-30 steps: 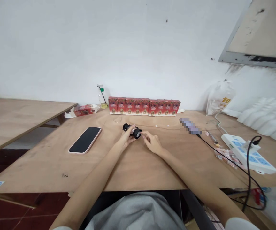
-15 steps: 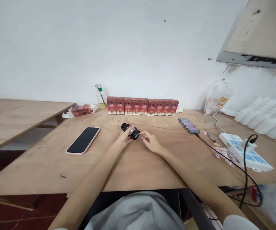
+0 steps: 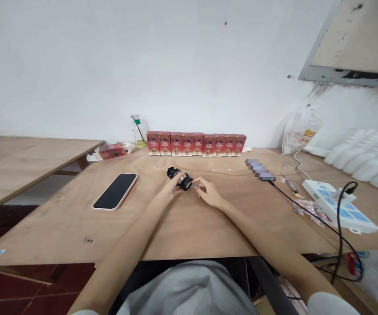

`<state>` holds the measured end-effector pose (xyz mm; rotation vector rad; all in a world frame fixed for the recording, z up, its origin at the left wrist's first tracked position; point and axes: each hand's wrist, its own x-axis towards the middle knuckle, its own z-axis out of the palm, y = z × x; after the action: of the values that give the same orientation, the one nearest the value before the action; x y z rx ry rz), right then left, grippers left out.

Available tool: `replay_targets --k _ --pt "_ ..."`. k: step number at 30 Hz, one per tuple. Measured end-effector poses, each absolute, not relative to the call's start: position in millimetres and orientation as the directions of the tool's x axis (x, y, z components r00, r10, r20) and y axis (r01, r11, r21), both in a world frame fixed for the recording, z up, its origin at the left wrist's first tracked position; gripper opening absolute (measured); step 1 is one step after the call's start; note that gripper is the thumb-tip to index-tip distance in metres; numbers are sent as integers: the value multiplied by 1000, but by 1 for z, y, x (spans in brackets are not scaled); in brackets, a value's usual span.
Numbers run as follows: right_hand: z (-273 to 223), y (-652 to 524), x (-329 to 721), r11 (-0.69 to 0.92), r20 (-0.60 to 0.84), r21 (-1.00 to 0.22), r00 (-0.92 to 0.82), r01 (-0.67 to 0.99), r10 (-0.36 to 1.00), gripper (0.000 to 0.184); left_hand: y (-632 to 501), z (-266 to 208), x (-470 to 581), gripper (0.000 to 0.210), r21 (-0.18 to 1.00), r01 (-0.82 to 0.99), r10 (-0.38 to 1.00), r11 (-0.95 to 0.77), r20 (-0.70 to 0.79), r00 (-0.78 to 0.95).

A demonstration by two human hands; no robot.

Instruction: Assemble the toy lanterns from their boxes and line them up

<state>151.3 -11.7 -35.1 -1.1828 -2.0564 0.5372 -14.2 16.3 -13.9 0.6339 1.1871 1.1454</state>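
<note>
My left hand (image 3: 172, 188) is wrapped round a small black lantern (image 3: 186, 183) with a clear middle, tilted on its side just above or on the table. The round black base of the lantern points toward my right hand (image 3: 208, 193). The index finger of my right hand reaches out to the edge of that base, while its other fingers are loosely bent. Nothing shows between those fingers. Part of the lantern's middle is hidden by my left fingers.
Red printed boxes (image 3: 187, 144) stand in a row by the wall. An opened red box (image 3: 115, 151) and a bottle (image 3: 138, 135) are left of them. A pink-edged phone (image 3: 116, 192) lies left. Rightward are another phone (image 3: 259, 169), a power strip (image 3: 340, 208), cables and a plastic bag (image 3: 300, 133).
The camera view has shifted slightly. My left hand keeps its hold on the lantern, and my right index finger stays at its base with hardly any movement.
</note>
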Motion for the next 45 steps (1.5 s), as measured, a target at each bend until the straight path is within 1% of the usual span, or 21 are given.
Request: replay_targets --k 6,12,18,21,25,35,42,45 --pt "-36 -11 151 482 351 -680 -332 552 875 23 17 -15 -15 32 872 -349 924 343 -380 -42" --pt "-37 -10 150 444 312 -715 -322 540 894 26 18 -17 -14 36 871 -364 925 331 -376 -60" --pt "-32 -16 149 479 345 -599 -333 641 877 37 17 -15 -14 37 861 -401 926 314 -370 -70" --pt "-31 -16 148 477 348 -576 -329 664 878 42 15 -14 -12 37 857 -423 930 295 -359 -79" --pt "-31 -15 148 464 351 -559 -310 687 883 43 14 -14 -9 36 854 -443 933 273 -347 -96" --pt "-32 -13 149 487 384 -608 -305 627 872 47 15 -14 -8 36 837 -478 929 266 -354 -103" --pt "-35 -12 150 498 403 -625 -297 601 865 42 14 -13 -9 39 829 -493 928 265 -358 -103" --pt "-37 -10 151 501 406 -639 -298 584 864 41 14 -13 -9 36 831 -487 931 268 -354 -91"
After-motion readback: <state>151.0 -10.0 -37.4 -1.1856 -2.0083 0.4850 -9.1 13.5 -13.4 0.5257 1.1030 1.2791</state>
